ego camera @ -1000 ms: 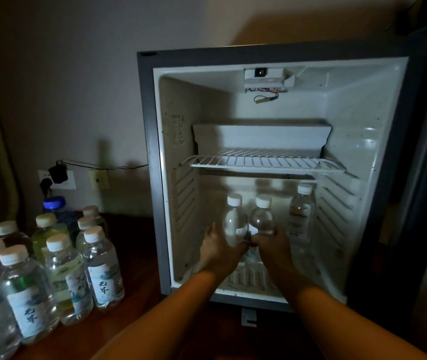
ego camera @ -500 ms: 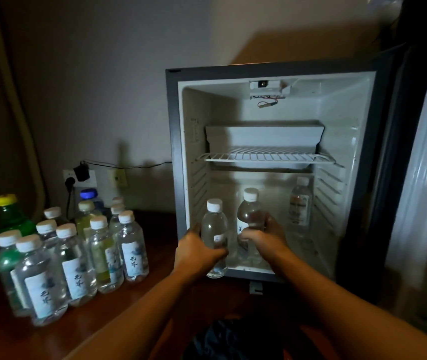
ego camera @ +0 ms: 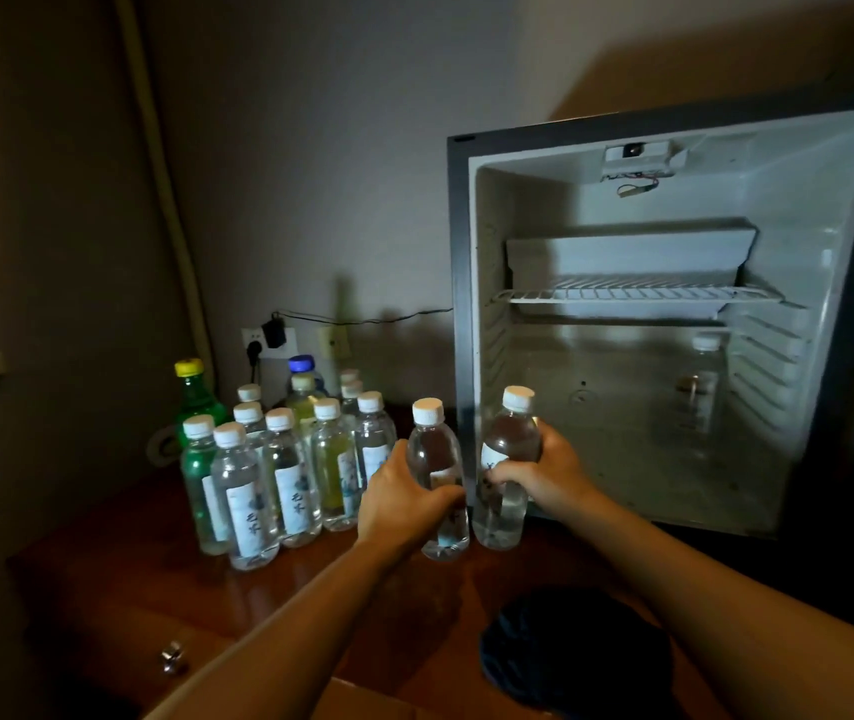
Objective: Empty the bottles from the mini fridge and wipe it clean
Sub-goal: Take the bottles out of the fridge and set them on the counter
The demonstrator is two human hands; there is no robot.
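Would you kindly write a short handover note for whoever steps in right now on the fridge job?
Left hand grips one water bottle; right hand grips a second bottle. Both are outside the mini fridge, over the wooden top, beside the cluster of removed bottles.
Done: nearly all bottles are out.
Left: set these two down, take out the last bottle at the fridge's back right, then wipe the inside. A dark cloth, likely for wiping, lies in front.
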